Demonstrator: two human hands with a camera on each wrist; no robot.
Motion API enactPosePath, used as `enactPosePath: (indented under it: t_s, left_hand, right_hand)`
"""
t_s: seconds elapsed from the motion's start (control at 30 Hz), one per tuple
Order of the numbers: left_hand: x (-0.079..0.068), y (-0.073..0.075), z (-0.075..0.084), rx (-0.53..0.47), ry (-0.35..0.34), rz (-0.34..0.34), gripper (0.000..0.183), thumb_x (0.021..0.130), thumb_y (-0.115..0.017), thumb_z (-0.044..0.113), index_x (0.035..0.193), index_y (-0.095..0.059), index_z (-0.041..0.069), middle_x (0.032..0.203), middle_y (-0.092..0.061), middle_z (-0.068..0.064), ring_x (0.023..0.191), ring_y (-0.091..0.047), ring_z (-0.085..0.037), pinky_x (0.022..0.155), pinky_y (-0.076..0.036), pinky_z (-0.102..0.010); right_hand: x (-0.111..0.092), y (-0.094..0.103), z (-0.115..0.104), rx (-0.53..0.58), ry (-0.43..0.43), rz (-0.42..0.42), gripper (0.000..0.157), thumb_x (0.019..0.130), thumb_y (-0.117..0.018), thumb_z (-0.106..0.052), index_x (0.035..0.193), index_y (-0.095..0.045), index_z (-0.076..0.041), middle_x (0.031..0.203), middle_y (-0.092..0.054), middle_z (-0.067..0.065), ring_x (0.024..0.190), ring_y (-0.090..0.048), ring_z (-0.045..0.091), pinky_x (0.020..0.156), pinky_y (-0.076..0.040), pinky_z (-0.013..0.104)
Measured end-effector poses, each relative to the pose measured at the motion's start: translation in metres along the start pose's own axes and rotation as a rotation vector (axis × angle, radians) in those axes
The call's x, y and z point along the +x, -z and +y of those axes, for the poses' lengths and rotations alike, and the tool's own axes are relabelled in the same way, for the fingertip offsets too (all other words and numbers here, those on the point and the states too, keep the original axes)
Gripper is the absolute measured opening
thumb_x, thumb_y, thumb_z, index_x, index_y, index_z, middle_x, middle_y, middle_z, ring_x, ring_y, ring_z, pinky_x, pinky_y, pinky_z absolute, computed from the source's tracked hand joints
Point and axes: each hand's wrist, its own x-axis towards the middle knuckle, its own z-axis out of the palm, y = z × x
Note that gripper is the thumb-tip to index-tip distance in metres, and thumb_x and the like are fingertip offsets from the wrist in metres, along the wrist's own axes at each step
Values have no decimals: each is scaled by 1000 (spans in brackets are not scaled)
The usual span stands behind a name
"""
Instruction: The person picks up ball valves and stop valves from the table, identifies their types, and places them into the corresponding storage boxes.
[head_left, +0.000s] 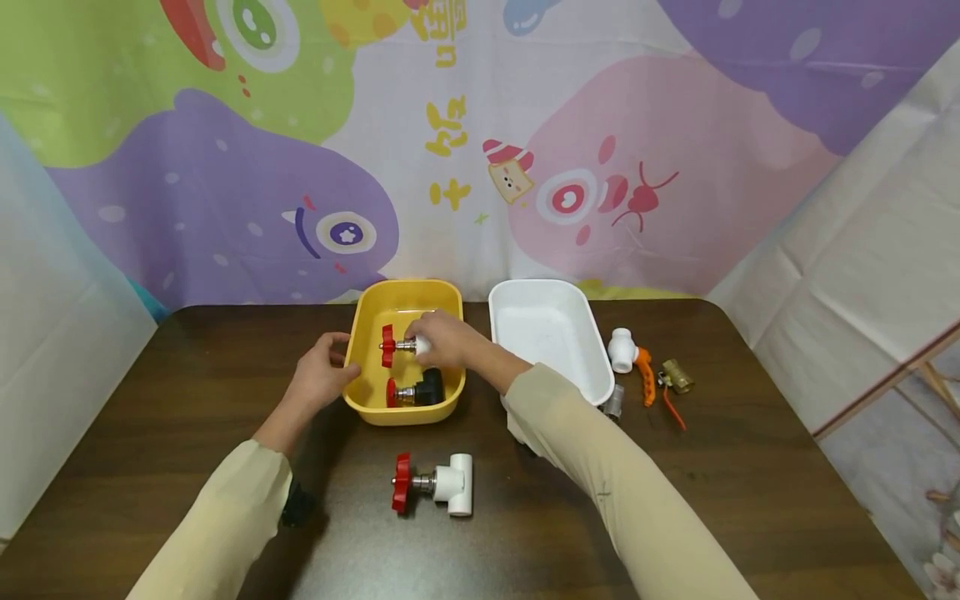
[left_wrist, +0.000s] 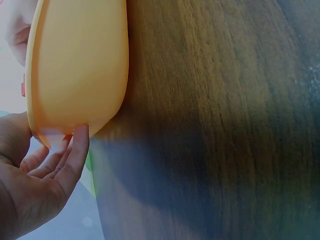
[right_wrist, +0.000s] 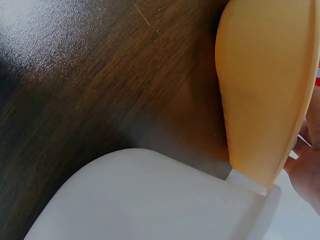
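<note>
My right hand point(head_left: 444, 337) grips the white body of a valve with a red handwheel point(head_left: 387, 346) over the yellow basin point(head_left: 365, 408). A black-bodied valve point(head_left: 429, 388), also with a red handwheel, lies inside the basin's near end. On the basin's left rim, my left hand point(head_left: 318, 373) holds on, its fingers point(left_wrist: 75, 157) against the outer wall in the left wrist view. Nearer on the table lies another white tee-shaped valve point(head_left: 452, 484) with a red handwheel. The right wrist view shows only part of the right hand point(right_wrist: 307, 165), behind the basin wall.
A white basin point(head_left: 604, 379) stands right of the yellow one. Beyond it lie a white ball valve with an orange handle point(head_left: 622, 350), a brass valve with a red lever point(head_left: 678, 377) and a partly hidden grey metal piece point(head_left: 613, 404). A dark object point(head_left: 297, 505) sits by the left sleeve.
</note>
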Motion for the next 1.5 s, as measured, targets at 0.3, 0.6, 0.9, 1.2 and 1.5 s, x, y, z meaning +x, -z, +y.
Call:
enactPosePath:
  t_s: [0.3,0.6,0.9,1.2,1.5]
  left_hand:
    - [1,-1,0,8,-13,10,55,90,-55,17,138,-32,3,118,-53,-27,95,-59,-34,82,-55,-42]
    - [-1,0,1,9,-6,9,55,90,-55,16,138,-32,3,119,-52,-27,96,-59,-34,84,-54,-43]
    - [-1,-1,2,2,-9,9,55,90,-55,16,139,-32,3,120,-52,-27,97,-60,-34,84,-54,-43]
    - [-1,-1,1,-3,8,8,55,90,-55,16,139,-32,4,120,-52,-26,97,-60,-34,84,-54,-43]
    - [-2,-1,2,-10,12,9,55,90,-55,16,138,-32,3,120,-52,-26,97,-59,-33,84,-54,-42]
  right_hand:
    - [2,-4,-1,4,-16,-16,39,83,-67,-24,120,-61,-13,113,-60,4,103,-51,19,93,-44,30]
    - [5,-7,-1,3,-24,-31,40,83,-67,-25,122,-60,-14,116,-59,5,103,-51,18,94,-44,29]
    - [7,-8,-5,41,-65,-42,39,84,-68,-26,121,-61,-16,120,-49,6,103,-48,17,91,-45,26]
    - [7,-10,-8,29,-64,-53,37,84,-68,-25,119,-62,-17,116,-49,5,100,-48,16,91,-45,25]
    - [8,-9,-9,15,-74,-69,37,83,-68,-26,119,-62,-17,113,-50,4,98,-48,15,90,-45,25]
